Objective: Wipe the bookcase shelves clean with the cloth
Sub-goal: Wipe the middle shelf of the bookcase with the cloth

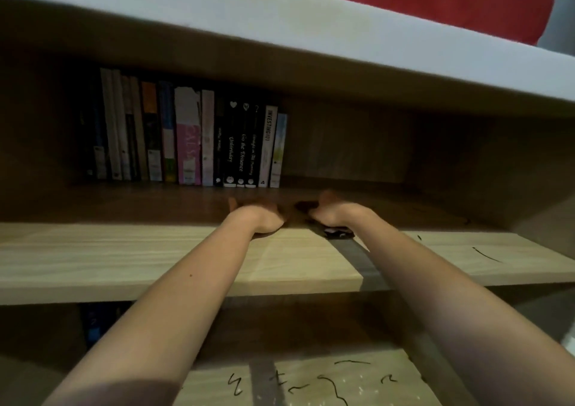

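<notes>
Both my arms reach into the middle shelf (155, 250) of a light wood bookcase. My left hand (259, 217) and my right hand (334, 212) rest side by side on the shelf board, thumbs up, just in front of the row of books. A dark brown cloth (300, 207) lies blurred in the shadow between them, and the fingers of both hands curl onto it. The fingertips are hard to see in the dim light. A small dark object (337, 233) shows under my right wrist; I cannot tell what it is.
Several upright books (193, 138) fill the left and middle back of this shelf; the right part holds none. A grey tape strip (357, 259) crosses the board. The white shelf above (311, 32) overhangs closely. The lower shelf (311, 380) carries black scribbles.
</notes>
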### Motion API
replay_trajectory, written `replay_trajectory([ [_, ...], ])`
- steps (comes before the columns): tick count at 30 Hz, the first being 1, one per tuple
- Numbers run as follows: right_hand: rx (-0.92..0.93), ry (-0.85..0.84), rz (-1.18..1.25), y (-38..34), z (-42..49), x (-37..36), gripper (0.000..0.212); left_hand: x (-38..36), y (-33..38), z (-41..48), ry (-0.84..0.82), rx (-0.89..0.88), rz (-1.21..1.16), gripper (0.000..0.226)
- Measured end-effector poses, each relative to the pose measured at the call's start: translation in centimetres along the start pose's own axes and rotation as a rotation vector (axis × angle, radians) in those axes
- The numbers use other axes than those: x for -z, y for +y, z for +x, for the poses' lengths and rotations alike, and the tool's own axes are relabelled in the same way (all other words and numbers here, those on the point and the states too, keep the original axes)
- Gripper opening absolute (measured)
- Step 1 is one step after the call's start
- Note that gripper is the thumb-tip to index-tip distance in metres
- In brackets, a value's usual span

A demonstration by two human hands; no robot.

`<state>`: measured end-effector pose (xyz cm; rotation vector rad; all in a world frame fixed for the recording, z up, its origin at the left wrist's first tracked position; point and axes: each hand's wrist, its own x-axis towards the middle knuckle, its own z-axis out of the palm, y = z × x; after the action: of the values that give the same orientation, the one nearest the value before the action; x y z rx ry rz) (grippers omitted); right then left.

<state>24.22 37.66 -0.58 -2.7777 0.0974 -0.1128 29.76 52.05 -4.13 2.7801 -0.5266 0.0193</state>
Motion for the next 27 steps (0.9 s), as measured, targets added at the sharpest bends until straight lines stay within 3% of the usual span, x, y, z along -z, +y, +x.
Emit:
replay_trajectory([
  [4,-0.034,0.012,-0.046,-0.4,3.1,-0.4,0.025,-0.1,0.2,-0.1,-0.024,-0.003,-0.015,0.06],
  [11,0.139,-0.08,-0.192,0.5,1.4,0.8,0.027,0.5,0.3,-0.6,-0.031,0.003,-0.045,0.057],
  [14,0.064,-0.055,-0.222,1.5,2.3,1.3,0.022,0.4,0.4,-0.7,-0.033,0.037,0.038,0.058],
  [18,0.107,0.009,-0.181,-1.2,4.1,-0.6,0.024,0.7,0.7,-0.6,-0.012,0.047,0.061,0.056],
  [21,0.163,-0.05,-0.172,-1.6,3.7,-0.6,0.025,0.4,0.3,-0.1,-0.05,0.026,-0.001,0.053],
  [27,0.094,-0.009,-0.113,-0.5,4.4,-0.8,0.026,0.3,0.3,-0.4,-0.026,0.039,0.049,0.053],
])
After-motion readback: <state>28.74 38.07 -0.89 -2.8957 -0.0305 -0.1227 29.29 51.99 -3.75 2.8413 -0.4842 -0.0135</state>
